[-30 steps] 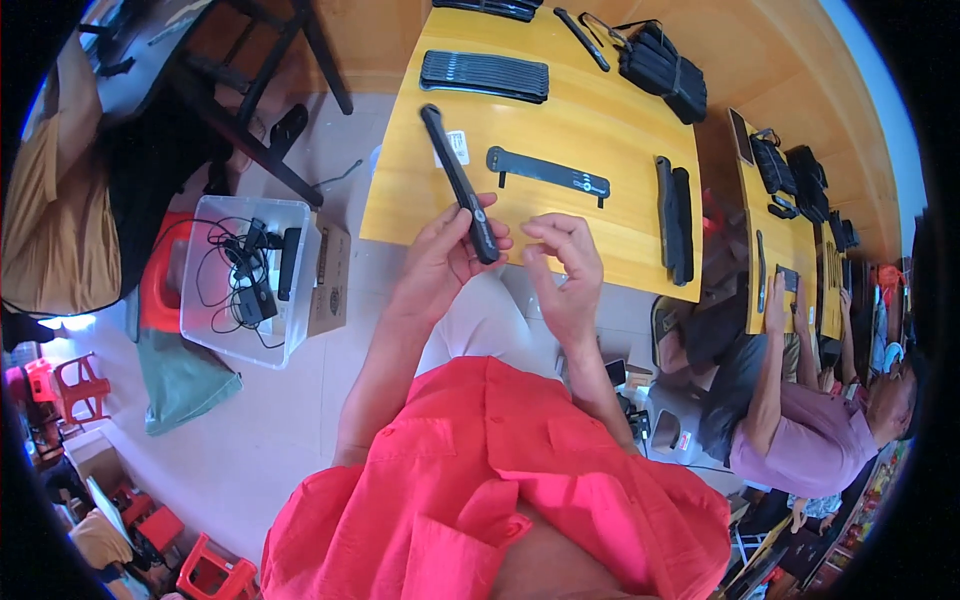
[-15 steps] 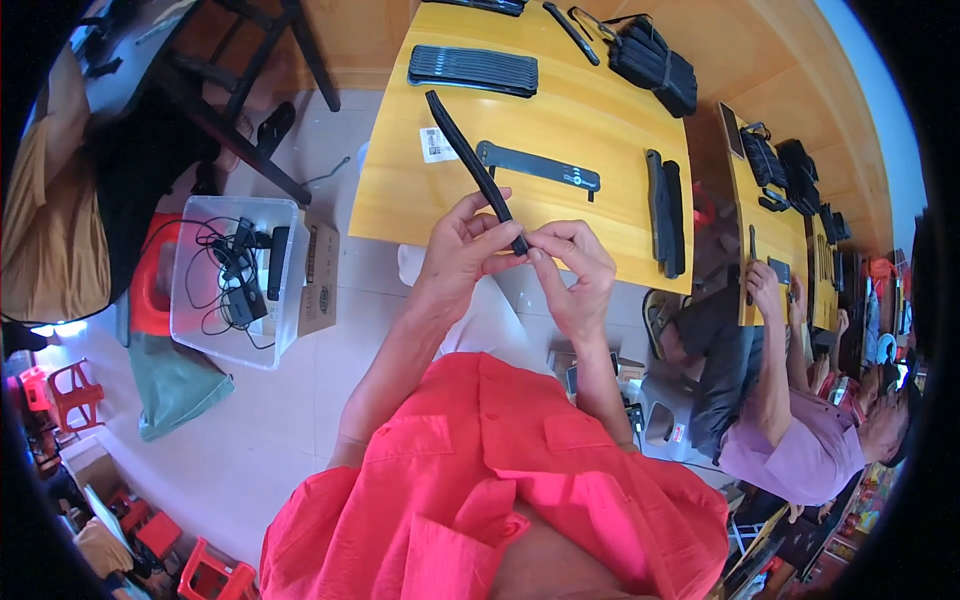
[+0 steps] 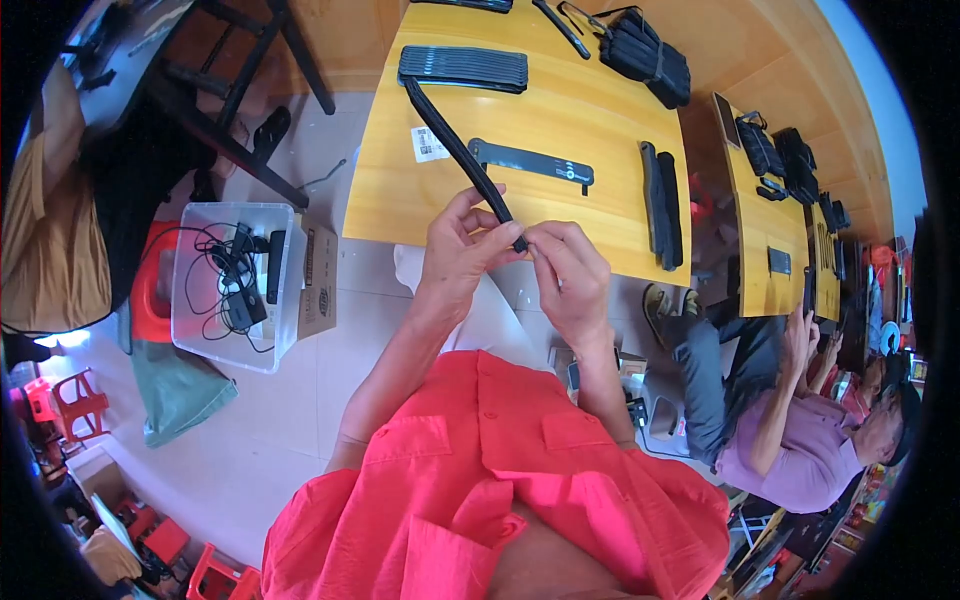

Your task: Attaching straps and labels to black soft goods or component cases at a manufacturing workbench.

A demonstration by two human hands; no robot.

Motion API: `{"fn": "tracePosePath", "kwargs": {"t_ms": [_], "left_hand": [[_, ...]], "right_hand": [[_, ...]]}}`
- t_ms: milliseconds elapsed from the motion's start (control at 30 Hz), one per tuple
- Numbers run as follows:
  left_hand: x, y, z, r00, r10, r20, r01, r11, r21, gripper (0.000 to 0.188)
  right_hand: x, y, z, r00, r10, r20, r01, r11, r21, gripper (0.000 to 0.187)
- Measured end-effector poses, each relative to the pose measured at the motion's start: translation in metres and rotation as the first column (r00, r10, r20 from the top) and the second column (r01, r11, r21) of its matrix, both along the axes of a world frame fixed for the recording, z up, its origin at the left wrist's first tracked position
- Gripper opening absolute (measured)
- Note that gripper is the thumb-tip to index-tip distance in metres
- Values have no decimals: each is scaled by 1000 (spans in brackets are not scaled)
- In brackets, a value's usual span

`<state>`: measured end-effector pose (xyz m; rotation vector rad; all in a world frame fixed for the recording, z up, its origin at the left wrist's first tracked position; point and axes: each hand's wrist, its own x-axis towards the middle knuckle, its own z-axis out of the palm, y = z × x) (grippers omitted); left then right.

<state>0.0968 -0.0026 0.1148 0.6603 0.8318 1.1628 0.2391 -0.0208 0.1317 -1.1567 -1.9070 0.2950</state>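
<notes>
A long, narrow black fabric sleeve [image 3: 447,138] slants up and left over the table. My left hand [image 3: 462,248] grips it near its lower end, thumb on top. The fingertips of my right hand [image 3: 572,272] are closed in a pinch at that same end; what exactly they pinch is hidden. Just beyond my hands lies a flat dark strip [image 3: 535,165] with light print. A white label [image 3: 428,145] is beside it on the left. Farther off, a stack of flat black strips [image 3: 465,68] rests on the yellow table [image 3: 385,195].
Black sleeves [image 3: 662,205] lie along the table's right side, with a tied black bundle [image 3: 645,58] behind. On the floor at left stands a clear bin [image 3: 285,335] of cables by a cardboard box [image 3: 320,280]. A co-worker [image 3: 790,450] sits at another table to the right.
My hands stay on the sleeve's lower end, the right fingers shifting only slightly. At right, the co-worker's hands have drawn back to their table's near edge, holding a dark strip upright.
</notes>
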Motion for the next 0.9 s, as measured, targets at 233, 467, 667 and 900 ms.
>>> {"fn": "tracePosePath", "kwargs": {"t_ms": [233, 467, 667, 900], "left_hand": [[0, 0, 2, 999, -14, -41, 14, 1000, 9, 45], [-4, 2, 0, 999, -19, -50, 21, 999, 37, 44], [-3, -3, -3, 997, -58, -56, 61, 996, 59, 43], [-2, -2, -3, 997, -34, 75, 35, 999, -13, 40]], "right_hand": [[-3, -3, 3, 998, -26, -57, 20, 995, -94, 15], [-11, -3, -1, 997, -68, -47, 65, 996, -56, 10], [-6, 6, -8, 995, -63, -82, 46, 980, -194, 7], [1, 2, -2, 905, -44, -423, -132, 917, -377, 14]]}}
